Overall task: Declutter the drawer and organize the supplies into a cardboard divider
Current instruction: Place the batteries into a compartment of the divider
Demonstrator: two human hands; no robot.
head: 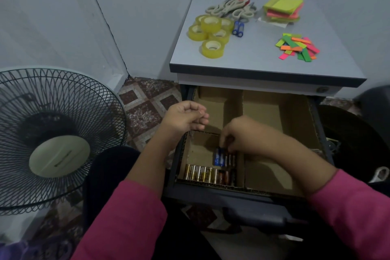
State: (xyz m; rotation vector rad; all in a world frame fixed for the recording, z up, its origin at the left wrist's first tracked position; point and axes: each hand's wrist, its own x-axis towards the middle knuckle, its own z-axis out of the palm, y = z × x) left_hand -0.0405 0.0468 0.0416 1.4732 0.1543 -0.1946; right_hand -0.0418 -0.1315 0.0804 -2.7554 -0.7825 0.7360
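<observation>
The open drawer (211, 194) holds a cardboard divider (242, 107) with several compartments. In the near left compartment lie rows of batteries (202, 173), gold and dark ones in front, blue and dark ones (221, 159) behind. My right hand (242, 135) reaches down into that compartment, its fingertips curled on the blue batteries. My left hand (185, 116) hovers above the drawer's left edge, fingers loosely curled, holding nothing visible. On the cabinet top (253, 63) lie tape rolls (211, 34), two blue batteries (238, 28), scissors (232, 7), sticky notes (282, 8) and coloured paper strips (297, 47).
A standing fan (54, 137) with a black wire cage sits close on the left. A patterned tiled floor (147, 99) shows between fan and cabinet. A dark object (358, 133) stands right of the drawer. The other divider compartments show bare cardboard.
</observation>
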